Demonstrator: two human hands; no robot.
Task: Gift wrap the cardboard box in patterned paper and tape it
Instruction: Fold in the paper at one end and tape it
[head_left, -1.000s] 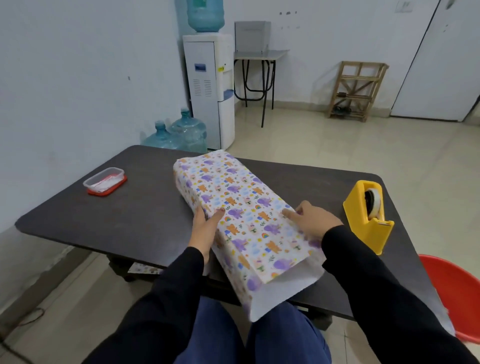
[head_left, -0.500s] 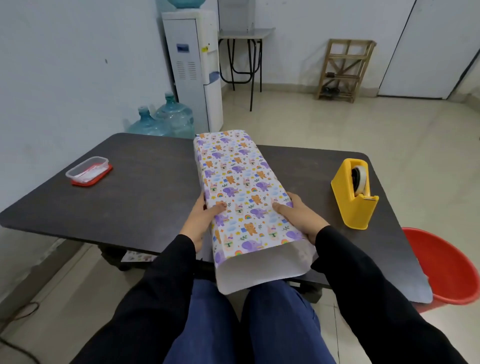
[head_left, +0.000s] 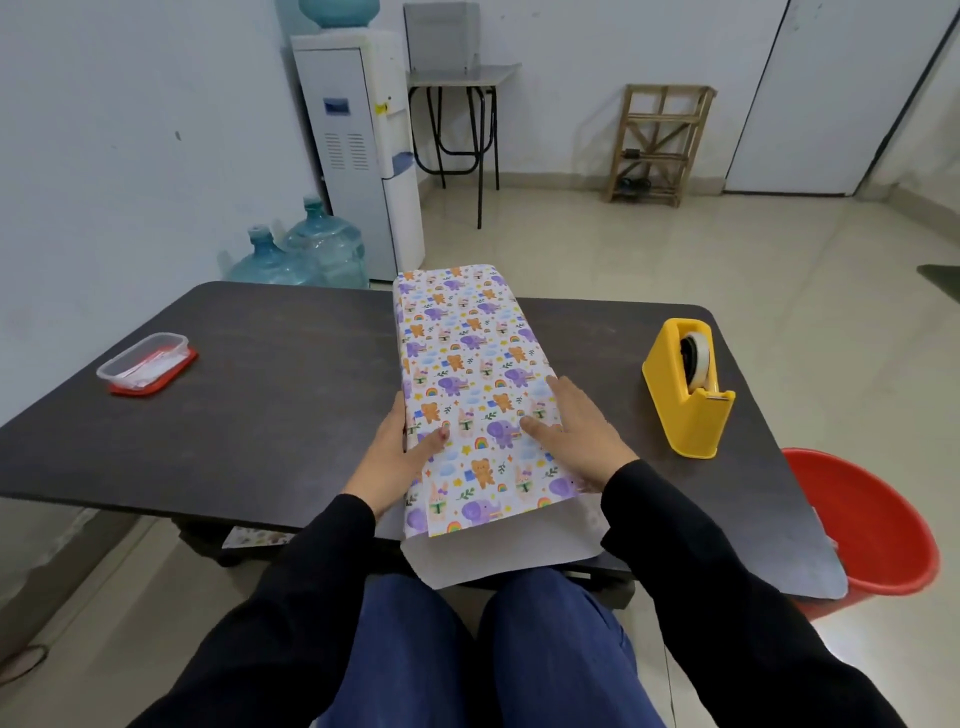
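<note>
A long box wrapped in animal-patterned paper (head_left: 462, 358) lies lengthwise on the dark table (head_left: 270, 395), pointing away from me. The cardboard itself is hidden under the paper. The paper's near end hangs open past the table edge, white inside showing. My left hand (head_left: 400, 457) lies against the box's left side with the thumb on top. Flat on the top right of the box lies my right hand (head_left: 576, 431), fingers straight. A yellow tape dispenser (head_left: 688, 389) stands to the right of the box.
A clear tub with a red lid (head_left: 145, 364) sits at the table's left. A red bucket (head_left: 872, 525) stands on the floor by the right corner. A water dispenser (head_left: 363, 150) and blue bottles (head_left: 311, 254) stand behind the table.
The box has swung from a diagonal lie to pointing straight away from me. Both hands stayed on its near end, and the right hand now lies flatter on top.
</note>
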